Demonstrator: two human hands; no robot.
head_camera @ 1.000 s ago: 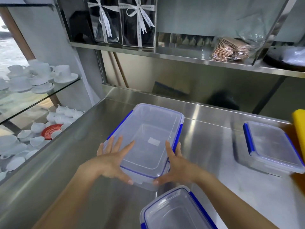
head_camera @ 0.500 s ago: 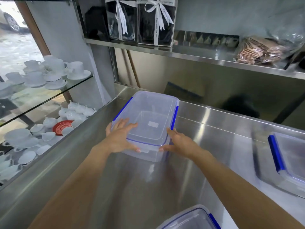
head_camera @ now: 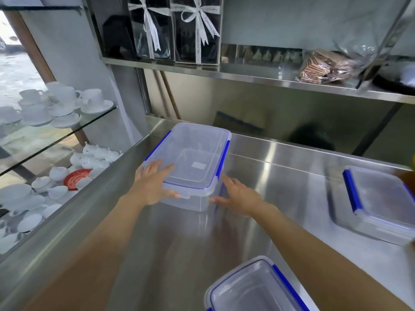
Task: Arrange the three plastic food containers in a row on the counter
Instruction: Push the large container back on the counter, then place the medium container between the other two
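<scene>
We're at a stainless steel counter (head_camera: pixel 269 176), brushed and reflective, with a raised steel backsplash behind. The large clear container (head_camera: pixel 193 162) with blue clips sits at far left near the back. Left hand (head_camera: pixel 152 185) lies flat on its near-left lid corner, fingers spread, thumb on the front wall. Right hand (head_camera: pixel 240 194) is beside its near-right corner, fingers loose and apart, not gripping; contact unclear. Second container (head_camera: pixel 379 203) sits at right, third (head_camera: pixel 253 288) at the near edge. Steel shelf (head_camera: pixel 258 75) above holds ribboned black boxes (head_camera: pixel 175 30) and brown packets (head_camera: pixel 323 68). Glass shelves (head_camera: pixel 67 129) at left carry white cups (head_camera: pixel 60 104).
</scene>
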